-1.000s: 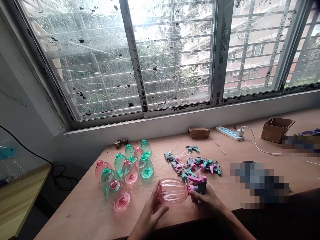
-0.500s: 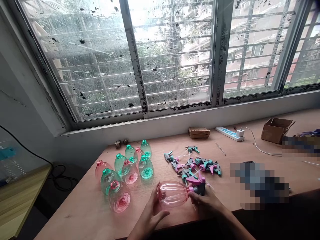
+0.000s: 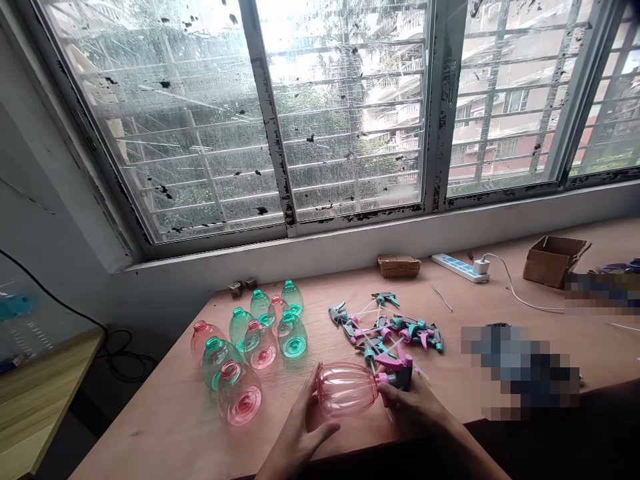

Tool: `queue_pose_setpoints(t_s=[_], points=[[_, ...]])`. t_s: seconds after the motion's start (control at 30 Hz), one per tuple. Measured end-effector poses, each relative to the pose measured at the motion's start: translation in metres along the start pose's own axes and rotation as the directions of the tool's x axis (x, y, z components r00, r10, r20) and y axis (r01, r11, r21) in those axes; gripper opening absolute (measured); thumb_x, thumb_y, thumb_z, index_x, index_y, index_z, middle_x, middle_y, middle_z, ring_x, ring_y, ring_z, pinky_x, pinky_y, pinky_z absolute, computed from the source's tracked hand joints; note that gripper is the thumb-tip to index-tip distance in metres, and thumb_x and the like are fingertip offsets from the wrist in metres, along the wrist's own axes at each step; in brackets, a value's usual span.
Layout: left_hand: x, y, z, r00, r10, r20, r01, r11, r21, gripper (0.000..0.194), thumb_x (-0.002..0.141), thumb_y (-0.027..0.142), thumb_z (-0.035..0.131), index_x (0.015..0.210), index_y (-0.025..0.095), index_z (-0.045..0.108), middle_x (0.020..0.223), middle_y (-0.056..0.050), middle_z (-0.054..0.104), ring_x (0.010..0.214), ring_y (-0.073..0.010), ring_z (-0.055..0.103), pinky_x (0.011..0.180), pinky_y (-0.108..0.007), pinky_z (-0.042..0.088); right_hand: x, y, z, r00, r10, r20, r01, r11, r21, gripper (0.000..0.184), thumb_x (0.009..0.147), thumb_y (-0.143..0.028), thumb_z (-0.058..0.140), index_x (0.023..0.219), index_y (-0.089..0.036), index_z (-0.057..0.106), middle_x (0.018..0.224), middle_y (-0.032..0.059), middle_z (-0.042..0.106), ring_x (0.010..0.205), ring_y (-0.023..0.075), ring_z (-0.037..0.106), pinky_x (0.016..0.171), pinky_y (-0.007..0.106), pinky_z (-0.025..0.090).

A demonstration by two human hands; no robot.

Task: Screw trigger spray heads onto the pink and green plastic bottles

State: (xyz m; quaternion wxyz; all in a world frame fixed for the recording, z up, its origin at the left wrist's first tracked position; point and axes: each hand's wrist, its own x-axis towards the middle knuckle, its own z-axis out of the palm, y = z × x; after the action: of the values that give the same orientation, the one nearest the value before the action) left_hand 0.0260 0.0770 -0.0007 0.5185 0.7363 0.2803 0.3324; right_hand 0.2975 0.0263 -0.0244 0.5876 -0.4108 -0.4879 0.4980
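Observation:
A clear pink spray bottle lies sideways between my hands, its neck pointing right. My left hand cups the base end, fingers against the far side and the thumb held off along the near side. At the other end, my right hand is closed around the pink and black trigger sprayer on the neck; some of its fingers are hidden. Just beyond lies a pile of loose trigger sprayers in pink, green and black. To the left stand several headless bottles, such as a pink bottle and a green bottle.
Toward the window are a brown cardboard packet, a white power strip with a plugged-in cable, tweezers and an open cardboard box. A blurred dark object lies right of my right hand. The wooden table's front edge is near.
Almost nothing differs. Both hands keep their places on the spray bottle, which has turned very slightly; the view has shifted a little.

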Motion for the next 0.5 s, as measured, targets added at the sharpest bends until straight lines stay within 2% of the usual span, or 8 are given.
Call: queue_pose_setpoints(t_s=[0.13, 0.3, 0.43, 0.5], points=[[-0.003, 0.005, 0.002, 1.0, -0.004, 0.003, 0.004, 1.0, -0.012, 0.082, 0.088, 0.039, 0.071, 0.155, 0.038, 0.025, 0.167, -0.002, 0.027, 0.153, -0.0308, 0.023, 0.127, -0.051, 0.016, 0.0, -0.001, 0.001, 1.0, -0.006, -0.002, 0.006, 1.0, 0.006, 0.041, 0.077, -0.053, 0.079, 0.088, -0.019, 0.059, 0.055, -0.004, 0.062, 0.04, 0.0106, 0.05, 0.041, 0.024, 0.043], [0.001, 0.01, 0.004, 0.999, 0.037, 0.01, -0.036, 0.998, -0.05, 0.086, 0.086, 0.038, 0.075, 0.155, 0.04, 0.024, 0.167, -0.003, 0.027, 0.149, -0.0316, 0.035, 0.122, -0.048, 0.033, -0.003, -0.002, 0.003, 1.0, -0.01, -0.026, 0.01, 1.0, -0.004, 0.04, 0.078, -0.053, 0.078, 0.085, -0.018, 0.06, 0.052, -0.0036, 0.062, 0.041, 0.0107, 0.051, 0.041, 0.023, 0.043], [0.0, 0.015, 0.004, 0.998, 0.039, 0.04, -0.037, 0.998, -0.049, 0.089, 0.085, 0.037, 0.075, 0.156, 0.041, 0.022, 0.169, -0.001, 0.018, 0.151, -0.0315, 0.029, 0.124, -0.047, 0.028, -0.004, -0.003, 0.003, 1.0, -0.008, -0.024, 0.008, 1.0, -0.017, 0.042, 0.077, -0.055, 0.078, 0.087, -0.019, 0.059, 0.052, -0.0035, 0.063, 0.039, 0.0118, 0.053, 0.04, 0.023, 0.042], [-0.002, 0.014, 0.004, 0.999, 0.009, 0.038, -0.007, 0.999, -0.054, 0.087, 0.086, 0.038, 0.073, 0.156, 0.04, 0.02, 0.169, -0.001, 0.021, 0.152, -0.0314, 0.026, 0.125, -0.048, 0.025, -0.003, -0.005, 0.002, 1.0, -0.007, -0.012, 0.007, 1.0, -0.023, 0.043, 0.077, -0.056, 0.078, 0.086, -0.018, 0.059, 0.055, -0.0028, 0.065, 0.039, 0.0121, 0.055, 0.041, 0.023, 0.041]])
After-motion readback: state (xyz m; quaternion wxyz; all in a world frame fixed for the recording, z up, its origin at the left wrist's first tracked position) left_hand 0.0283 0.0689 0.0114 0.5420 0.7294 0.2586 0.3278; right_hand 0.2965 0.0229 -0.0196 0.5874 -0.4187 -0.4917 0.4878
